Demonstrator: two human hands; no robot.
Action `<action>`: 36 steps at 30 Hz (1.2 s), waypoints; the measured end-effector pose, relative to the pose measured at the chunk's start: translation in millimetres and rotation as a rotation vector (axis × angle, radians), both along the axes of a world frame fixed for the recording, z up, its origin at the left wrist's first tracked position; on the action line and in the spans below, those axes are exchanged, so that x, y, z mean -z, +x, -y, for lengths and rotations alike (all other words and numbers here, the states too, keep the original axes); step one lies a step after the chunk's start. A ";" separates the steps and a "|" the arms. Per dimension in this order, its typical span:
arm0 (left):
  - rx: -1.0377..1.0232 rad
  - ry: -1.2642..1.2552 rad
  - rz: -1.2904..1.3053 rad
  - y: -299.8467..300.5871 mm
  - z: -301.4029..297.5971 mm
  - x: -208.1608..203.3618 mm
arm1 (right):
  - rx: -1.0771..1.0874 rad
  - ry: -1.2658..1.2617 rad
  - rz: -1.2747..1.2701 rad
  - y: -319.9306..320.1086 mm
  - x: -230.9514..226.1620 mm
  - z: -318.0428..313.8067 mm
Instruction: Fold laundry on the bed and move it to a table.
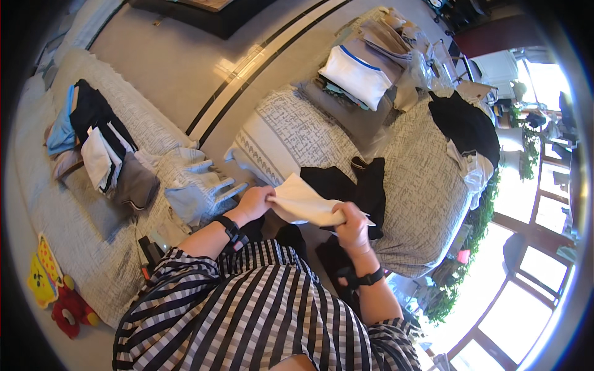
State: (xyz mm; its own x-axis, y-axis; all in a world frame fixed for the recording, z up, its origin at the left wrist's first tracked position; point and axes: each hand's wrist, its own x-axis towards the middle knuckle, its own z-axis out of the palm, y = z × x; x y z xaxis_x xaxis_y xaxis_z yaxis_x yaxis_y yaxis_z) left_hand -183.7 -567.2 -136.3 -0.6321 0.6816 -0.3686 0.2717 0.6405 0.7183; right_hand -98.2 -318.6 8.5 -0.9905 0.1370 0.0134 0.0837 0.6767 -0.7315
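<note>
Head view: a white cloth [306, 203] is held up in front of the person's striped shirt [260, 309], above the near edge of a covered seat. Its long axis runs left to right between the hands, the right end slightly nearer the person; one corner points away, toward the seat. The left hand [255, 204] pinches its left edge, and the right hand [351, 226] is closed around its right end. Just beyond lies a black garment [331, 185] on the seat cover [421, 204], a pale throw with a dark pattern resembling script, too small to read. Another black garment [464, 123] lies spread farther right; at the seat's far end, a folded white shirt with a blue edge [357, 74] tops a pile. On the left, a pale couch [124, 89] bears blue, black, white and grey clothes [102, 157], with a red plush toy [71, 312] near its lower corner. Glossy floor [154, 49] with dark stripes stretches between the seats. Bright windows [520, 315] and green plants [455, 287] line the right side.
</note>
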 end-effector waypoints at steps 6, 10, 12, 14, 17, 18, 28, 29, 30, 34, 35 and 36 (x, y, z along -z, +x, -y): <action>-0.509 0.470 0.292 -74.8 -5.1 -20.5 | 0.338 -0.287 0.138 -42.2 -19.4 -52.8; -0.484 0.510 0.277 -116.1 -23.5 -56.3 | 0.374 -0.412 0.085 -55.0 -23.7 -73.6; -0.489 0.457 0.369 -126.7 -21.4 -58.2 | 0.415 -0.710 0.150 -66.3 -36.1 -68.7; -0.554 0.438 0.041 -128.5 -24.4 -41.0 | 0.379 -0.913 0.144 -79.5 -45.3 -54.3; -0.535 0.462 -0.200 -123.4 -42.0 -57.8 | 0.393 -1.043 0.142 -96.8 -45.7 -41.7; -0.467 0.503 -0.121 -113.6 -51.4 -78.8 | 0.402 -1.085 0.143 -100.2 -46.6 -41.3; -0.344 0.610 -0.007 -47.1 -88.1 -136.8 | 0.461 -1.124 0.121 -133.9 -82.4 -46.9; -0.272 0.572 -0.103 -45.3 -92.0 -140.7 | 0.472 -1.125 0.118 -136.1 -87.5 -47.3; -0.268 0.573 -0.105 -45.0 -98.7 -144.2 | 0.473 -1.125 0.114 -135.7 -90.7 -47.1; -0.188 0.514 -0.273 -48.0 -119.7 -139.5 | 0.462 -1.088 0.077 -135.5 -92.9 -49.5; -0.225 0.551 -0.309 -49.7 -123.0 -143.2 | 0.476 -1.064 0.068 -135.2 -91.6 -52.5; -0.262 0.586 -0.344 -51.1 -126.2 -147.0 | 0.477 -1.066 0.062 -135.4 -90.9 -56.0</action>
